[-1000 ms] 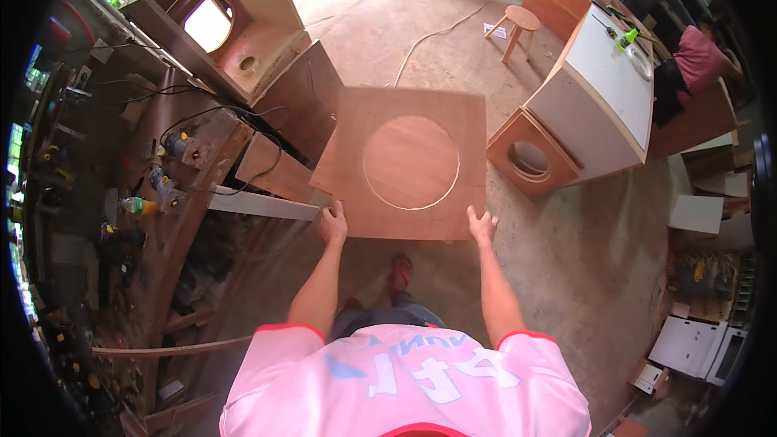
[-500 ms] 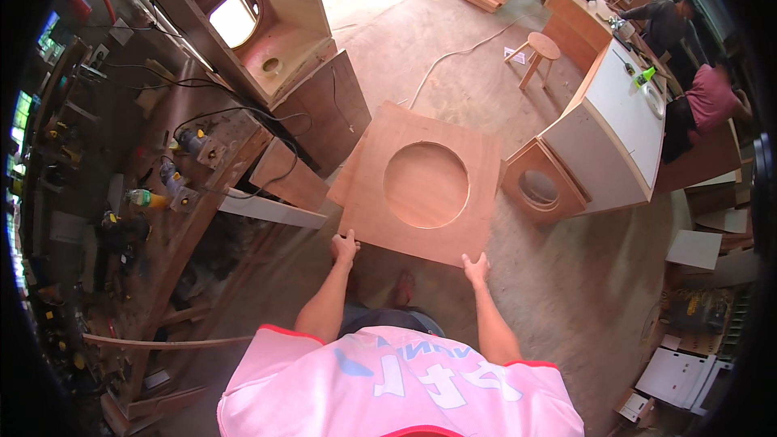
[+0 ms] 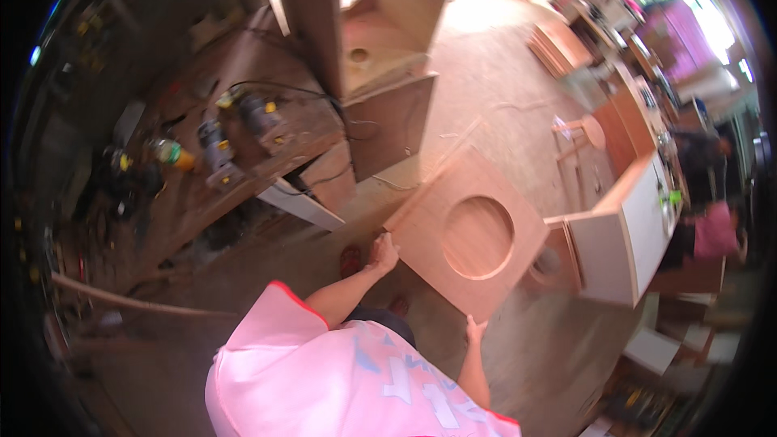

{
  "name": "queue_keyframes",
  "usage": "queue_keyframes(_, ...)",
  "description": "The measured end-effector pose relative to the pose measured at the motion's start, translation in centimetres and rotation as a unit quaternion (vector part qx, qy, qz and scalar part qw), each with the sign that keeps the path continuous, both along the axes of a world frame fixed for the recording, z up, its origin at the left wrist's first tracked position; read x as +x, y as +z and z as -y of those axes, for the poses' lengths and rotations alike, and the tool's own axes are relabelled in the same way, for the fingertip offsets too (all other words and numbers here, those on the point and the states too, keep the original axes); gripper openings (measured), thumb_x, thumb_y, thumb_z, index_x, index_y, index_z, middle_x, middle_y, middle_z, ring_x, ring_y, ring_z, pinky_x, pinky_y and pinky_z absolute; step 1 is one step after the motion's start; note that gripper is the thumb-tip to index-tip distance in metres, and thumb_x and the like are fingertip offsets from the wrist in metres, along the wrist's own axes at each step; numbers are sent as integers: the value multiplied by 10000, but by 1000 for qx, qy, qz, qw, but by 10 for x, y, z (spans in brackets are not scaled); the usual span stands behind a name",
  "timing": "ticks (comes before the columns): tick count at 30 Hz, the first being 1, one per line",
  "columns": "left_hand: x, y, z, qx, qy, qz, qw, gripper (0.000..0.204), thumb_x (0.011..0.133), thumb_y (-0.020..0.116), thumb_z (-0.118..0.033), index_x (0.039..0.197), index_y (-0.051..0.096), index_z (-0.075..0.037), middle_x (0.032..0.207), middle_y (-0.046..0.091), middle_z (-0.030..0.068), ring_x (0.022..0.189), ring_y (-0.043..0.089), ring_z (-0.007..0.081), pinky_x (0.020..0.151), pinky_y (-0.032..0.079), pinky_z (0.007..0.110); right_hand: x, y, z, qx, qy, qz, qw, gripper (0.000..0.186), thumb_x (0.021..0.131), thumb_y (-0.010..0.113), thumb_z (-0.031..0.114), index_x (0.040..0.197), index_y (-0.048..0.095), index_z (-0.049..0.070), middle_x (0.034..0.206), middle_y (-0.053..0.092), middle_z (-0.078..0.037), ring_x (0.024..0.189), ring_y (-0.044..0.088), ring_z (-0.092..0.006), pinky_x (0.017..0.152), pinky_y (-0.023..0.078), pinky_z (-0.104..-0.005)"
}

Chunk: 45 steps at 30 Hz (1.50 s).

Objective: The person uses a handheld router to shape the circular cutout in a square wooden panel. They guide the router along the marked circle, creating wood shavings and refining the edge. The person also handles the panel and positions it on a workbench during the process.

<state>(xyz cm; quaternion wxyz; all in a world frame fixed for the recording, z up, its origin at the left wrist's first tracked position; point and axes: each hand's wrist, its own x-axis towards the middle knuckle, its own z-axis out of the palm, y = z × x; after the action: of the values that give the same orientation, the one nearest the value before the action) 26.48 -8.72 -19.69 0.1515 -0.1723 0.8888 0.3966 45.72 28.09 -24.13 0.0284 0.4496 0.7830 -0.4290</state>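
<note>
My left hand (image 3: 384,251) is closed on the left corner of a square plywood panel (image 3: 421,231) with a large round cutout, through which another wood surface (image 3: 477,239) shows; a second board seems to lie beneath. My right hand (image 3: 475,328) grips the near corner, lower down and further right. The panel is held out above the concrete floor, tilted diagonally in the view, with my feet partly visible below.
A workbench (image 3: 210,218) with power tools stands left, a tall wooden cabinet (image 3: 396,0) behind. A white-topped box (image 3: 643,222) is right, near a stool (image 3: 593,133) and stacked boards (image 3: 560,48). Two people (image 3: 700,150) (image 3: 712,231) are at the far right.
The panel has turned clockwise, its left end rising in the view, and shifted right. My left hand moved right, my right hand down. The surroundings have swung round as the camera turned.
</note>
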Motion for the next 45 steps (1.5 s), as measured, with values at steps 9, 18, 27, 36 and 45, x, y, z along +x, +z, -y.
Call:
queue_keyframes(9,-52,90,161,273,-14,-32,961,280,952,726,-260,1050,713,2,1007,760,134,761,749,202,732,584,367,-31,40,48,54,-95,135,985,714,867,794,302,1410,530,-79,1457,541,-287,1293,582,-421,1104,472,-517)
queue_keyframes(18,-47,251,425,309,300,-247,868,377,1030,661,-362,1219,655,-35,1092,714,66,933,691,141,849,572,289,-49,25,66,24,-87,196,976,750,837,789,382,1399,557,-59,1211,638,-245,906,673,-358,677,569,-482)
queue_keyframes(27,-64,204,476,170,359,-242,885,429,972,735,-329,1236,673,3,1055,721,73,926,683,133,814,554,292,-86,56,85,20,-95,134,986,694,907,739,377,1443,511,0,1104,631,-185,576,517,-221,456,376,-364)
queue_keyframes(36,-182,153,412,325,354,-32,877,848,802,830,-614,1318,648,34,1189,700,169,1039,702,279,882,544,445,-47,35,84,-78,-122,158,977,728,926,740,341,1498,426,19,1122,620,-149,655,578,-241,466,414,-368)
queue_keyframes(45,-195,147,396,236,428,-38,872,929,761,847,-643,1310,649,80,1266,696,210,1180,666,315,999,494,425,49,1,95,-163,-237,134,948,399,959,723,299,1206,553,36,1010,589,-82,868,616,-249,641,506,-498)
